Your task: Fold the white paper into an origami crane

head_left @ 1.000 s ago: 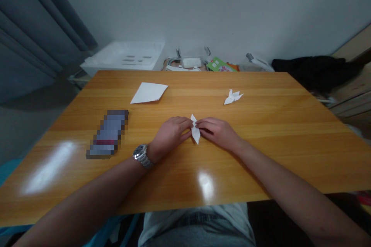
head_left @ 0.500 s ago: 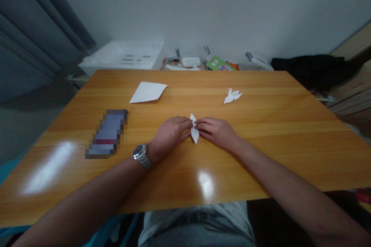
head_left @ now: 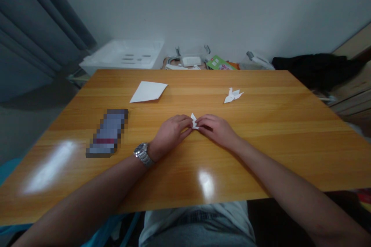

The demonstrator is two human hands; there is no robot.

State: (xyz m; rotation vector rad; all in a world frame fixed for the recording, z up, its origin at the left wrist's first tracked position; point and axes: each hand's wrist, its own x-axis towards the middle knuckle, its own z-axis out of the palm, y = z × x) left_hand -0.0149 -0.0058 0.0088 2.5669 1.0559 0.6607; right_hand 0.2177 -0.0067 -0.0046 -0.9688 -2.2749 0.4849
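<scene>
Between my two hands is a small folded white paper (head_left: pixel 194 122), one point of it facing away from me. My left hand (head_left: pixel 175 129), with a metal watch on its wrist, pinches the paper's left side. From the right, my right hand (head_left: pixel 216 128) grips the same paper with thumb and fingers, its thumb at the lower edge. The fingers cover parts of the folds. Farther off to the right stands a white origami bird (head_left: pixel 233 95). A larger white sheet of paper (head_left: pixel 148 92) lies at the far left.
A blurred-out phone-like device (head_left: pixel 108 133) lies on the wooden table (head_left: pixel 261 154) left of my hands. Behind the table's far edge are a white plastic tray (head_left: pixel 124 54), a green booklet (head_left: pixel 219 63) and dark cloth (head_left: pixel 315 67).
The paper's near point, which stretched towards me, has been folded up, so the paper now looks shorter. My right thumb has come to its lower edge. The other things stay in place.
</scene>
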